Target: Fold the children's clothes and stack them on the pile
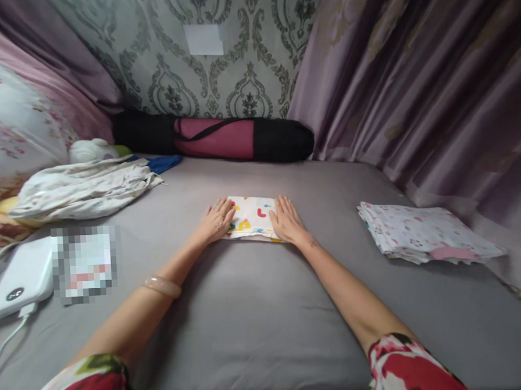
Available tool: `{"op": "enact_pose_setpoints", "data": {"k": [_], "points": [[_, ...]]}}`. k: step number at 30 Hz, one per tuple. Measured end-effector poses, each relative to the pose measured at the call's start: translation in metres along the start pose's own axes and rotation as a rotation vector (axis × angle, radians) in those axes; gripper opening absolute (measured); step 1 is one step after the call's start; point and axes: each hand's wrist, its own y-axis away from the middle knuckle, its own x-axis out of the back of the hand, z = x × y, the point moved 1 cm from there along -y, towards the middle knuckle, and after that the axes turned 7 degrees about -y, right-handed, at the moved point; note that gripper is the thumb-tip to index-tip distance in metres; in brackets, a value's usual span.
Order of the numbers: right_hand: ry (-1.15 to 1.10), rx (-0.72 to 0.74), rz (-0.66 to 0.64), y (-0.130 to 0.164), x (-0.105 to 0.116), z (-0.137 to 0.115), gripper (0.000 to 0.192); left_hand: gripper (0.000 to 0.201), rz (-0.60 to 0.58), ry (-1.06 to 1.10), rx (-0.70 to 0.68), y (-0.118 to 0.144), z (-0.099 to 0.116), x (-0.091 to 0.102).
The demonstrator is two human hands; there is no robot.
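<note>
A folded white cloth point(253, 216) with red, yellow and blue prints lies flat on the grey sheet point(249, 312), straight in front of me. My left hand point(218, 219) rests flat on its left edge, fingers stretched out. On the opposite edge, my right hand point(288, 218) lies palm down, also with straight fingers. Neither hand grips the cloth. Its folded layers show along the near side.
To the right sits a folded stack of printed white fabric point(432, 232). A white power bank point(24, 277) with a cable and a blurred item point(87, 265) lie left. Behind them is a crumpled cloth point(85, 189). A black and maroon long bag point(216, 138) lines the wall.
</note>
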Motion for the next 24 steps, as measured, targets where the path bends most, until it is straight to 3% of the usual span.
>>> {"op": "enact_pose_setpoints", "data": {"k": [6,10,14,17,24], "points": [[0.049,-0.012,-0.068,0.001,-0.001,-0.005,0.064,0.053,0.151,0.130,0.061,0.013,-0.019,-0.003],[0.053,0.072,-0.004,-0.006,0.001,-0.037,0.062,0.053,0.249,0.294,0.154,0.012,-0.022,-0.002],[0.035,0.164,-0.048,-0.012,-0.017,-0.069,0.062,0.050,0.281,0.331,0.166,0.013,-0.023,-0.002],[0.021,0.143,-0.076,-0.016,-0.029,-0.073,0.062,0.049,0.283,0.336,0.156,0.014,-0.023,-0.002],[0.038,0.124,-0.096,-0.020,-0.024,-0.081,0.060,0.049,0.289,0.322,0.140,0.014,-0.023,-0.004]]}}
